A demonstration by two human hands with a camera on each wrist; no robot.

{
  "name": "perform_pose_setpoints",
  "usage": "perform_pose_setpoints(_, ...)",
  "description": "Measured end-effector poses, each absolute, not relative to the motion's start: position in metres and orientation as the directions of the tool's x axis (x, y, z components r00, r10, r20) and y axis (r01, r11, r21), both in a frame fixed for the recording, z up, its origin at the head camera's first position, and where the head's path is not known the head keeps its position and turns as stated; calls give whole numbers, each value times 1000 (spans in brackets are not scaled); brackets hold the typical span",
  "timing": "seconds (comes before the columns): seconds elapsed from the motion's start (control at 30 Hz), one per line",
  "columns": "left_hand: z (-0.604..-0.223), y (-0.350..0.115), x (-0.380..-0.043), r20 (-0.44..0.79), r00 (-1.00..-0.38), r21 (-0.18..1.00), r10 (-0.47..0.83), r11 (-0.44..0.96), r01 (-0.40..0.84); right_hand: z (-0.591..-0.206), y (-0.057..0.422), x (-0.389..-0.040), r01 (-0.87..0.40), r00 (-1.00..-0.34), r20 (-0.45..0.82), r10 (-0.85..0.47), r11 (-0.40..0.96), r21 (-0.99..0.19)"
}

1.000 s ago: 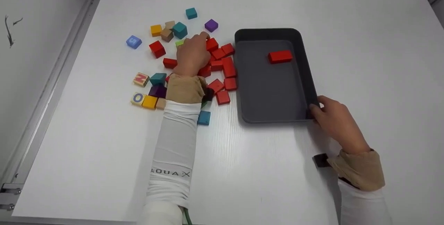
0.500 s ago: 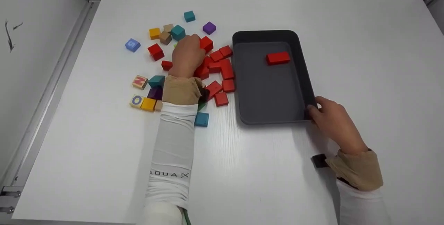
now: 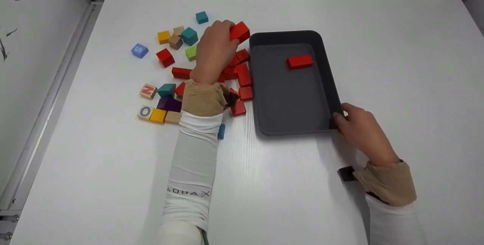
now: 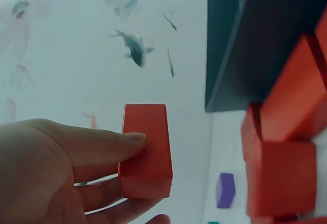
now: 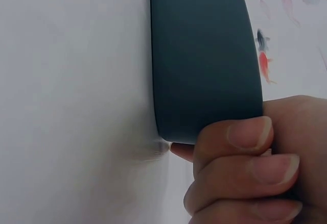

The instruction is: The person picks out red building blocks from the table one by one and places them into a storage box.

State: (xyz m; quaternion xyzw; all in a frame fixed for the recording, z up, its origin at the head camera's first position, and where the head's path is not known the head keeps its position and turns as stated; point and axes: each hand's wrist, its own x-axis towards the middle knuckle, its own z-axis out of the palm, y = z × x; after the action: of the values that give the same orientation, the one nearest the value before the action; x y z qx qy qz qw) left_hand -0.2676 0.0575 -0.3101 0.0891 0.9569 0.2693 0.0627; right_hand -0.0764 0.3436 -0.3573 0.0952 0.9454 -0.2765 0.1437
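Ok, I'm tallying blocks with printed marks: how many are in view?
3: the blue block at far left, the N block nearer the person, the O block nearest. The left arm may hide others.

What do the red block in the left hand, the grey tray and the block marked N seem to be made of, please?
Red block in the left hand: probably painted wood, smooth, satin-looking; colour is even and edges crisp, but no grain shows.
Grey tray: matt coated metal or plastic; its even dark surface leaves this open.
Block marked N: likely wood, matt; tan sides, printed-looking letter.
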Motion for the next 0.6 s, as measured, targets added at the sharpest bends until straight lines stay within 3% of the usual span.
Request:
perform_pose_setpoints(0.27,-292,96,-262,45,-947,575,317,768,284,-352,349,-77,237,-954,-279,108,841,-487)
perform_pose_setpoints(0.6,-292,125,-263,88,-905,543,416,742,394,-358,341,-74,236,-956,-277,102,827,-511)
